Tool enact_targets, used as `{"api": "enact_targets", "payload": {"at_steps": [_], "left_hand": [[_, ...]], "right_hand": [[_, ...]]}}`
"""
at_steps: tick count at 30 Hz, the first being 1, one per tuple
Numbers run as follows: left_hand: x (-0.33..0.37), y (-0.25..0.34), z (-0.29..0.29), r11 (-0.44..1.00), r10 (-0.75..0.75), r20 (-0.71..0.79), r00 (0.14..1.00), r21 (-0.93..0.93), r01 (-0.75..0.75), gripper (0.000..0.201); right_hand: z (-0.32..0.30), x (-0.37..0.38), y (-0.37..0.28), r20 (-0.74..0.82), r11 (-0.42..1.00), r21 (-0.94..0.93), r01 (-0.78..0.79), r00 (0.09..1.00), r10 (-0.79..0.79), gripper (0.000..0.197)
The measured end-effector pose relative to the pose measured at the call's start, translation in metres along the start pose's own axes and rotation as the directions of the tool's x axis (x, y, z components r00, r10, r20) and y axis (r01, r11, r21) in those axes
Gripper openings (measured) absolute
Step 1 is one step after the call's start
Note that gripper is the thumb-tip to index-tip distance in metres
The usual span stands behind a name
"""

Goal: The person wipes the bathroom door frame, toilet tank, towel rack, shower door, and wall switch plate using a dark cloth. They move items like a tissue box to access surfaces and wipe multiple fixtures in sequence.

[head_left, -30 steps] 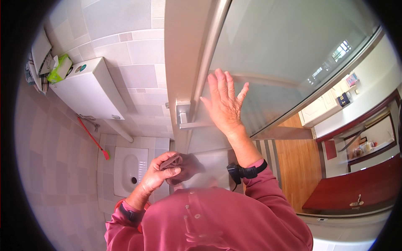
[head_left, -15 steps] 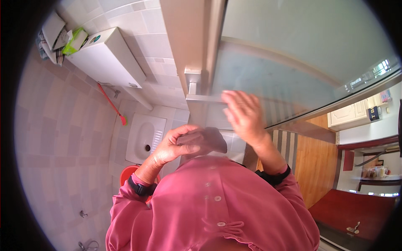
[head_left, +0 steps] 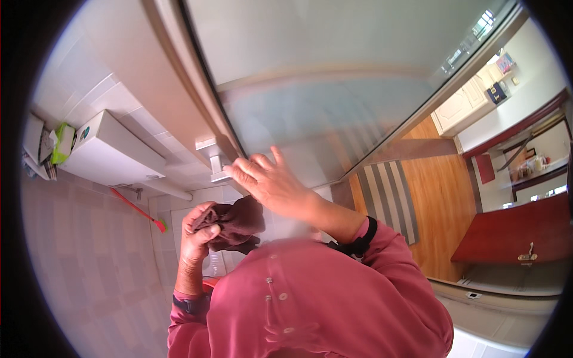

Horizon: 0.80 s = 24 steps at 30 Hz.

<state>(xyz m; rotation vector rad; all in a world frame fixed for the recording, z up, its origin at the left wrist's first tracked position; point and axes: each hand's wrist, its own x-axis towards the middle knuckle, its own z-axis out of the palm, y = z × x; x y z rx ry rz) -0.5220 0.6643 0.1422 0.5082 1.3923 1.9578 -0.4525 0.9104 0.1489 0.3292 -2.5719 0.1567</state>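
Note:
My left hand (head_left: 194,235) is closed around a crumpled dark brown cloth (head_left: 239,224), which bunches out to the right in front of my pink shirt. Over the silver lever of the door handle (head_left: 216,164) lies my right hand (head_left: 271,185), its fingertips curled at the lever and one finger sticking up. The hand covers much of the lever. The handle is fixed to the frame of a frosted glass door (head_left: 310,107) that fills the upper middle.
A white tank-like box (head_left: 110,152) hangs on the tiled wall at left, with a green packet (head_left: 62,143) beyond it. Below it is a red-handled brush (head_left: 140,210). Right of the door lie a striped mat (head_left: 388,200) and wooden floor (head_left: 439,209), near a dark red door (head_left: 507,238).
My right hand has come left onto the door handle. The cloth in my left hand shows more clearly. The view has turned, so the door and handle stand further left.

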Motion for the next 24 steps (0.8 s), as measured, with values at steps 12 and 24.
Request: {"api": "enact_targets", "payload": {"at_steps": [12, 24], "left_hand": [[-0.004, 0.022, -0.084, 0.952, 0.122, -0.144, 0.982, -0.263, -0.157, 0.062], [0.008, 0.019, -0.044, 0.924, 0.061, 0.19, 0.98, -0.383, 0.016, 0.052]], "right_hand": [[-0.039, -0.013, -0.053, 0.044, 0.954, 0.189, -0.233, 0.972, 0.229, 0.034], [-0.103, -0.282, -0.134, 0.227, 0.881, -0.328, -0.34, 0.877, 0.423, 0.042]]}}
